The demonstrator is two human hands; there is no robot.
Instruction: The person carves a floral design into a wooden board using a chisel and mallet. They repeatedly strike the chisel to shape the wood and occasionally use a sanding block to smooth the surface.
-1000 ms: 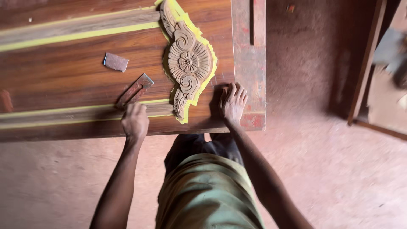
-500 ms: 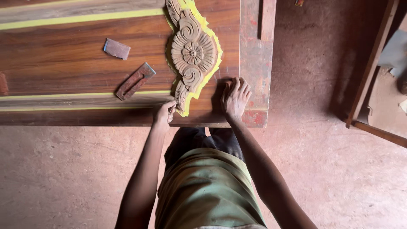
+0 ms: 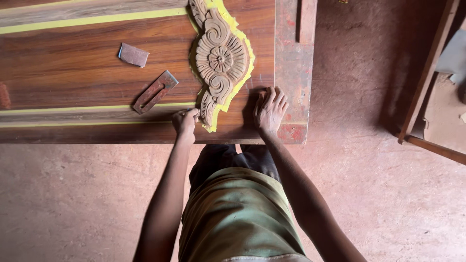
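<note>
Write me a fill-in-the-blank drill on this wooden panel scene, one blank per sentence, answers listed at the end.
1. The carved wooden ornament is edged with masking tape coloured ____.
2. The right hand lies ____ on the wooden panel, fingers spread.
3. The left hand is closed at the ____ tip of the ornament.
4. The flat metal tool lies to the ____ of the ornament.

Missing words: yellow; flat; lower; left
</note>
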